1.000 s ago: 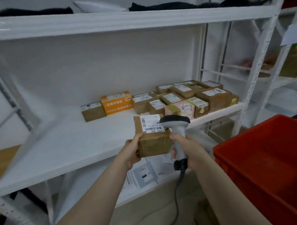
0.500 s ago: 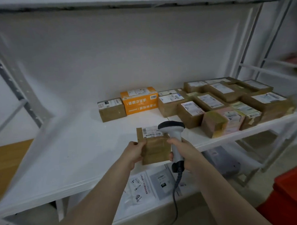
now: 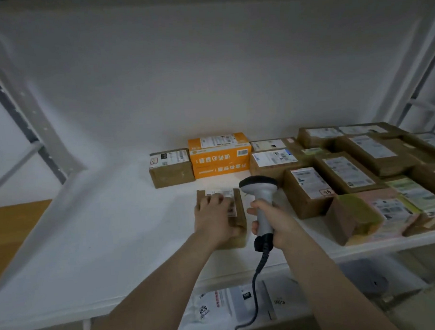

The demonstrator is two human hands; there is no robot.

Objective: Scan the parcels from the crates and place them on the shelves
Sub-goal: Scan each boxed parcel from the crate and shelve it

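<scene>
Right hand [image 3: 276, 224] is gripping grey handheld barcode scanner [image 3: 259, 185] just right of small brown cardboard parcel [image 3: 240, 211]; cable [image 3: 254, 288] running off-frame. Left hand [image 3: 214, 220] is lying on parcel, hiding most of its label [image 3: 225, 192]; fingers blurred, can't tell grip. Parcel is sitting on white shelf board [image 3: 114, 231].

parcel label [image 3: 222, 192] half under left hand [image 3: 213, 216], print unreadable

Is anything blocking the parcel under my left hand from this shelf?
Nothing visible. The parcel lies on bare shelf under the left hand, apart from the orange box behind it and the brown boxes at right.
</scene>
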